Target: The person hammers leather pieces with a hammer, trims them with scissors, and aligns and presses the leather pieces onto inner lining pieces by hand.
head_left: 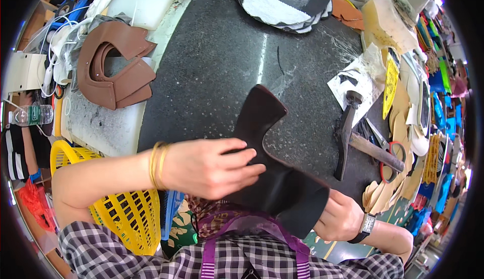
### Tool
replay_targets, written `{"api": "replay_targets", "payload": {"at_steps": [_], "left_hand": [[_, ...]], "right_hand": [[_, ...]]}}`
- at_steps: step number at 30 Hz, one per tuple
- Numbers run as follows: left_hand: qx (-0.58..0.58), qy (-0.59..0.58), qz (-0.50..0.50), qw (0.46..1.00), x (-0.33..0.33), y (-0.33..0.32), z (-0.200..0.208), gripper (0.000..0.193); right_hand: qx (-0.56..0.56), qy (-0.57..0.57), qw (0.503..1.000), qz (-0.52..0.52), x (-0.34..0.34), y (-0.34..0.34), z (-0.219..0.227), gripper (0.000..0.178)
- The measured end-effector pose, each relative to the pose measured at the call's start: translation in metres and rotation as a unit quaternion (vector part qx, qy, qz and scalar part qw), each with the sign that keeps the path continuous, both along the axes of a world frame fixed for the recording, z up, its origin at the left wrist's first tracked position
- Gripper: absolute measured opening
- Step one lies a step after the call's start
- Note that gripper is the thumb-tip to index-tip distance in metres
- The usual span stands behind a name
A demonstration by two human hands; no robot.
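Observation:
A dark, curved leather shoe-upper piece (275,180) is spread in front of my body, over the near edge of the dark worktop (212,67). Its narrow far end points up across the worktop, and the near end bends down towards my lap. My right hand (339,216) pinches its right end, with the fingertips partly behind the leather. On the left side, the bent fingers of my left hand (214,165) lie over the piece, gripping its edge; that thumb is hidden.
Brown leather uppers (103,72) are stacked at left. Black-and-white cut pieces (275,7) lie at the far edge. To the right are a hammer (348,128), red-handled scissors (396,160) and a yellow-handled tool (390,85). A yellow basket (133,218) stands below my left forearm.

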State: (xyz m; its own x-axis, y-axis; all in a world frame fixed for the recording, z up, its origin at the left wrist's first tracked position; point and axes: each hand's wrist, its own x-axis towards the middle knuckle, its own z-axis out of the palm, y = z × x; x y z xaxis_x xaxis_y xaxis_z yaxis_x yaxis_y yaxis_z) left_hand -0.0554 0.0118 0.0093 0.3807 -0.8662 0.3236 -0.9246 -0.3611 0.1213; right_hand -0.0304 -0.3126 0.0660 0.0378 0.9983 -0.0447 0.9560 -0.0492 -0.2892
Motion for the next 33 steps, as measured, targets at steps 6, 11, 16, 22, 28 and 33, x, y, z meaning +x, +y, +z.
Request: {"api": "replay_targets", "payload": {"at_steps": [6,11,16,22,28,33], "left_hand": [[0.038,0.006,-0.062,0.997,0.022,0.041,0.007,0.025],[0.063,0.241,0.021,0.968,0.062,0.063,0.043,0.057],[0.104,0.534,0.024,0.839,0.077,0.019,0.063,0.057],[0.023,0.391,0.002,0.920,0.029,0.045,0.030,0.047],[0.039,0.198,0.021,0.979,-0.009,0.050,0.007,0.051],[0.101,0.157,0.038,0.982,-0.014,0.030,0.027,0.044]], "right_hand": [[0.147,-0.296,0.944,-0.014,0.049,0.054,-0.012,0.027],[0.183,-0.196,0.963,0.031,0.044,0.087,-0.032,0.035],[0.150,-0.131,0.980,0.021,0.022,0.102,-0.031,0.033],[0.066,-0.065,0.995,0.033,0.031,0.077,-0.030,0.042],[0.073,-0.022,0.997,0.004,0.017,0.065,-0.038,0.040],[0.084,-0.003,0.995,-0.054,0.003,0.064,-0.040,0.040]]}}
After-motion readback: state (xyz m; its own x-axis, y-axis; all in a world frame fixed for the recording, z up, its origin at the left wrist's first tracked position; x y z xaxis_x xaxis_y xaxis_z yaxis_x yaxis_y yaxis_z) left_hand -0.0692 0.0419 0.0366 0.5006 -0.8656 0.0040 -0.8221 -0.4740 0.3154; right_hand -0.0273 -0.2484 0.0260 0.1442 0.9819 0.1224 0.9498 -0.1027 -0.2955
